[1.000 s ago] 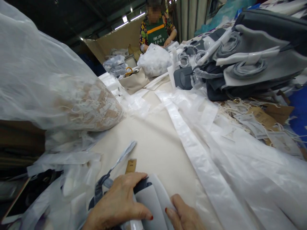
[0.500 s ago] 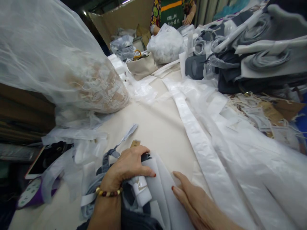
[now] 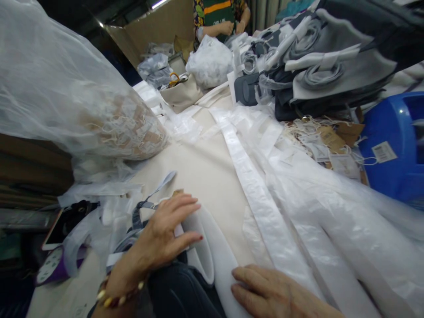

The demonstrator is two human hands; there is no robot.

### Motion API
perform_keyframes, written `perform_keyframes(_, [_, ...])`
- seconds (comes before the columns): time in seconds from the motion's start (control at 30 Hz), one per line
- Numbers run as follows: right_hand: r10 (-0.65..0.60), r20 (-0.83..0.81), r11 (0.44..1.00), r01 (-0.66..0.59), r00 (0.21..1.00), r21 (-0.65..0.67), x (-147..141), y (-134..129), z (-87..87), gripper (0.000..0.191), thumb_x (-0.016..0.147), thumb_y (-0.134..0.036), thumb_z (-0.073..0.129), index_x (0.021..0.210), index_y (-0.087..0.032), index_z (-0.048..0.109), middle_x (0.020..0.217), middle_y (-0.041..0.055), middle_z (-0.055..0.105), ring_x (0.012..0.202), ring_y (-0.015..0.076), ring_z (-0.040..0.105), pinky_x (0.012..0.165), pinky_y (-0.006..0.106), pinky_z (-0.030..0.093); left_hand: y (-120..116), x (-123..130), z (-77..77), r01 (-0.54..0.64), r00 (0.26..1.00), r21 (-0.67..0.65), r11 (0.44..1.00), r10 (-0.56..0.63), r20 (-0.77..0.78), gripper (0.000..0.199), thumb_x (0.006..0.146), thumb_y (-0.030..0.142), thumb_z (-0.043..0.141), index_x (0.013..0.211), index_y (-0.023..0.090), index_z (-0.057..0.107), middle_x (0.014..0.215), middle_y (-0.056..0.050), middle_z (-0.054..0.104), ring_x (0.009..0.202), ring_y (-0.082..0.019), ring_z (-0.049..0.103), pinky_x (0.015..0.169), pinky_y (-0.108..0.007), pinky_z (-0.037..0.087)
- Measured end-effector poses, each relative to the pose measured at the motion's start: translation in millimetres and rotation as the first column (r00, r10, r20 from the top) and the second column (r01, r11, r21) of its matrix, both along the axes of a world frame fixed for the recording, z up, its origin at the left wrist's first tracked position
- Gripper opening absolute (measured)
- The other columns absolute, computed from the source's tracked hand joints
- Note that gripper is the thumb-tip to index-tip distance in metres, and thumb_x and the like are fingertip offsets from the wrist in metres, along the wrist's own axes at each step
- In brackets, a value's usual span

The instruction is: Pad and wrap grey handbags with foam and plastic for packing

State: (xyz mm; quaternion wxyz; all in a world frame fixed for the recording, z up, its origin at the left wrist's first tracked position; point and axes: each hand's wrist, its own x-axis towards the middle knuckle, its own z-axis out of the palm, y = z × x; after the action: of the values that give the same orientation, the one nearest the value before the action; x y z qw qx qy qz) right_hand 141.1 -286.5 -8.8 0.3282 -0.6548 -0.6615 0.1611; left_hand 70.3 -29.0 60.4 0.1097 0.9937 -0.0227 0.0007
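Note:
A dark navy bag (image 3: 182, 291) lies at the bottom of the view, close to my body. White foam sheet (image 3: 217, 254) curls along its right side. My left hand (image 3: 168, 232), with a bead bracelet at the wrist, is over the bag and the foam's left edge; its fingers are stretched out and the thumb stands apart. To the right, my right hand (image 3: 265, 287) rests its outstretched fingers on the foam's outer edge. A grey strap (image 3: 136, 216) and part of a brown tag (image 3: 178, 192) show beyond my left hand, which hides what lies beneath it.
A large clear bag of tags (image 3: 132, 128) stands at left. Plastic sleeves (image 3: 251, 190) spread over the right side. Stacked dark bags (image 3: 344, 75), loose tags (image 3: 331, 137) and a blue bin (image 3: 391, 150) are further right. A co-worker (image 3: 218, 22) stands at the far end.
My left hand has lifted slightly and its fingers have straightened. My right hand has moved down onto the foam. The view has turned right, bringing more of the blue bin in.

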Motion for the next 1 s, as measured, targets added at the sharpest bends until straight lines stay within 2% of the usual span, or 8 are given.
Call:
perform_keyframes(0.1, [0.01, -0.083, 0.999, -0.013, 0.996, -0.035, -1.6, 2.5, -9.6, 0.02, 0.088, -0.007, 0.045, 0.102, -0.017, 0.056, 0.091, 0.0036, 0.062, 0.079, 0.0131, 0.059, 0.071, 0.02, 0.047, -28.2, -46.5, 3.4, 0.092, 0.991, 0.095, 0.991, -0.101, 0.091, 0.052, 0.081, 0.049, 0.056, 0.126, 0.022, 0.05, 0.128, -0.012, 0.05, 0.12, -0.028, 0.045, 0.098, -0.04, 0.039])
perform_keyframes(0.27, [-0.006, -0.144, 0.996, -0.007, 0.99, -0.091, -7.9, 11.5, -13.1, 0.025, 0.083, -0.001, 0.048, 0.1, -0.017, 0.057, 0.092, 0.0035, 0.061, 0.08, 0.0134, 0.058, 0.07, 0.02, 0.044, -49.8, -96.4, -18.9, -0.205, 0.959, 0.111, 0.972, 0.177, 0.223, 0.065, 0.083, 0.057, 0.045, 0.137, 0.022, 0.037, 0.117, -0.013, 0.047, 0.107, -0.029, 0.048, 0.09, -0.043, 0.042])
perform_keyframes(0.4, [0.042, -0.128, 0.972, -0.07, 0.991, -0.226, -13.7, 30.7, -6.1, 0.019, 0.078, -0.004, 0.055, 0.093, -0.015, 0.059, 0.089, 0.0042, 0.063, 0.071, 0.0137, 0.058, 0.057, 0.021, 0.04, -47.2, -104.4, -40.7, -0.344, 0.89, 0.026, 0.939, 0.317, 0.327, 0.068, 0.082, 0.056, 0.049, 0.135, 0.016, 0.037, 0.111, -0.013, 0.048, 0.1, -0.028, 0.049, 0.084, -0.041, 0.045])
perform_keyframes(0.6, [-0.011, -0.111, 0.955, -0.022, 0.994, -0.296, -26.8, 51.9, -8.4, 0.025, 0.069, 0.0, 0.049, 0.087, -0.014, 0.06, 0.082, 0.0066, 0.063, 0.066, 0.0156, 0.056, 0.051, 0.026, 0.031, -51.4, -106.8, -53.6, -0.366, 0.805, -0.215, 0.905, 0.424, 0.414, 0.053, 0.077, 0.042, 0.062, 0.121, 0.018, 0.049, 0.102, -0.009, 0.053, 0.089, -0.023, 0.052, 0.075, -0.034, 0.048])
perform_keyframes(0.77, [-0.134, -0.173, 0.977, 0.101, 0.976, -0.187, -36.6, 49.3, -23.3, 0.017, 0.073, -0.003, 0.046, 0.082, -0.015, 0.055, 0.072, 0.0027, 0.058, 0.063, 0.014, 0.054, 0.052, 0.024, 0.031, -53.5, -109.9, -57.1, -0.384, 0.766, -0.312, 0.869, 0.488, 0.417, 0.042, 0.078, 0.033, 0.06, 0.117, 0.018, 0.053, 0.101, -0.008, 0.055, 0.092, -0.023, 0.054, 0.077, -0.033, 0.049])
perform_keyframes(0.9, [-0.089, -0.146, 0.995, 0.081, 0.985, -0.06, -38.3, 44.7, -33.3, 0.016, 0.074, -0.004, 0.048, 0.08, -0.018, 0.053, 0.071, 0.0002, 0.055, 0.056, 0.0115, 0.05, 0.048, 0.022, 0.03, -37.0, -129.9, -45.9, -0.342, 0.805, -0.222, 0.913, 0.407, 0.432, 0.048, 0.076, 0.028, 0.063, 0.122, 0.021, 0.05, 0.108, -0.008, 0.056, 0.101, -0.025, 0.055, 0.09, -0.037, 0.047])
perform_keyframes(0.97, [-0.061, -0.11, 0.997, 0.055, 0.992, -0.06, -38.0, 44.7, -34.7, 0.016, 0.073, -0.006, 0.052, 0.082, -0.019, 0.053, 0.074, 0.0001, 0.057, 0.056, 0.0115, 0.051, 0.047, 0.022, 0.029, -15.9, -146.0, -34.3, -0.512, 0.729, -0.149, 0.846, 0.52, 0.444, 0.055, 0.075, 0.032, 0.065, 0.126, 0.024, 0.048, 0.117, -0.009, 0.055, 0.111, -0.03, 0.051, 0.098, -0.048, 0.041])
perform_keyframes(1.0, [-0.046, -0.09, 0.997, 0.04, 0.995, -0.064, -37.9, 45.3, -34.6, 0.017, 0.071, -0.008, 0.055, 0.083, -0.019, 0.054, 0.075, 0.0003, 0.058, 0.058, 0.0119, 0.052, 0.047, 0.021, 0.03, -2.8, -153.6, -28.5, -0.675, 0.621, -0.146, 0.723, 0.664, 0.416, 0.058, 0.075, 0.038, 0.063, 0.128, 0.024, 0.045, 0.124, -0.01, 0.052, 0.116, -0.034, 0.048, 0.101, -0.054, 0.037])
